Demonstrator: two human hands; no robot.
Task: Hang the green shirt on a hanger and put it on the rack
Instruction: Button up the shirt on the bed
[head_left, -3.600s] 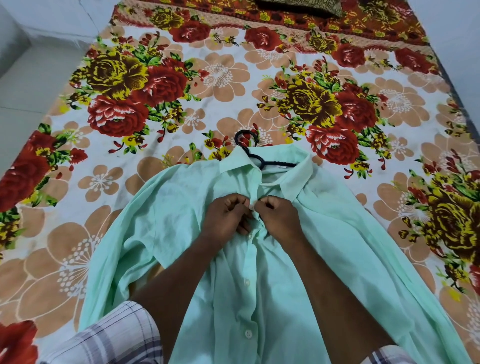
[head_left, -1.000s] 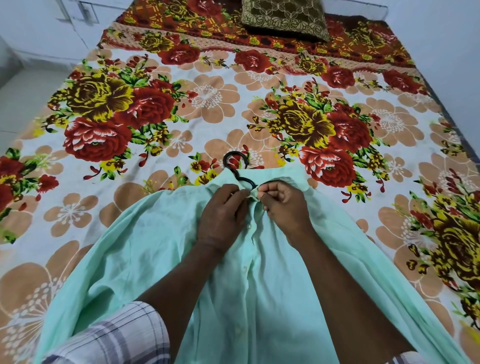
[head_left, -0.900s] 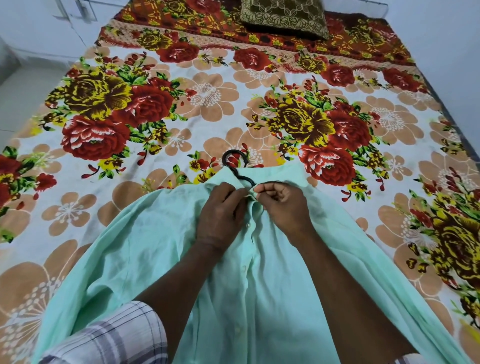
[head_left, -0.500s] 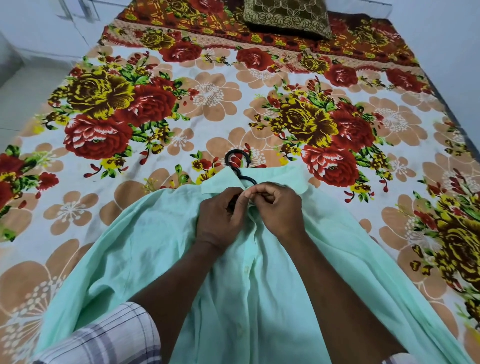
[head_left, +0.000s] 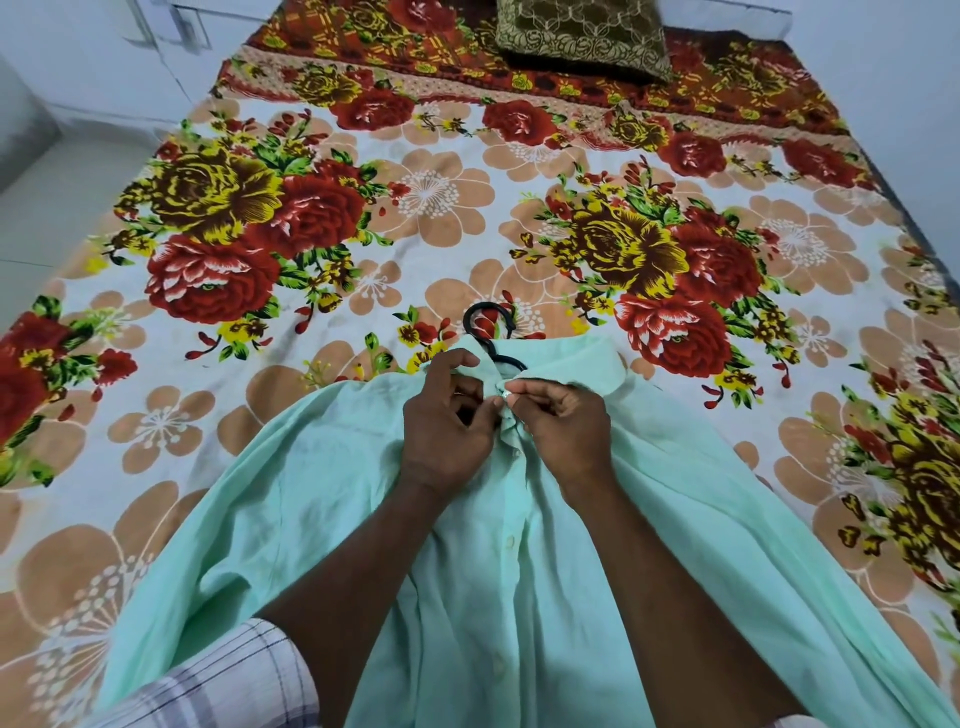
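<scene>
Floral bedsheet (head_left: 441, 192); green shirt (head_left: 519, 597) over a half-hidden hanger (head_left: 480, 306); fingers (head_left: 530, 387) of left hand (head_left: 447, 421) and right hand (head_left: 566, 421) pinching the collar (head_left: 582, 358).

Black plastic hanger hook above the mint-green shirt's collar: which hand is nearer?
Left. The left hand pinches the collar just below the black hanger hook; the right hand pinches the button placket farther down-right.

white plaid sleeve (head_left: 228, 680), bare forearms
</scene>
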